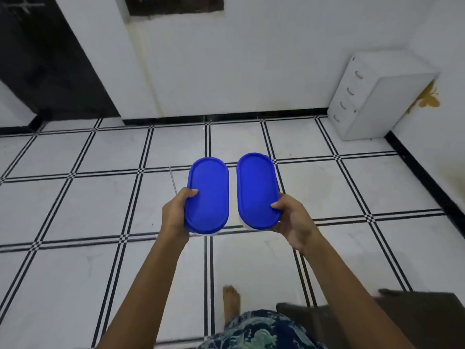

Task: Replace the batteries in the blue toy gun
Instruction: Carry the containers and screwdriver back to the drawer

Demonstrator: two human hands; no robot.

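Observation:
I hold two oval containers with blue lids side by side above the tiled floor. My left hand (176, 212) grips the left container (207, 195) at its near end, thumb on the lid. My right hand (292, 220) grips the right container (258, 190) the same way. Pale container walls show just under the lids' near edges. Both lids are on, so the contents are hidden. No toy gun or batteries are in view.
A white floor with black grid lines (100, 197) stretches ahead. A white drawer unit (372, 96) stands in the far right corner. A dark doorway (42, 59) is at the far left. My bare foot (231, 303) and a dark brown surface (402, 321) are below.

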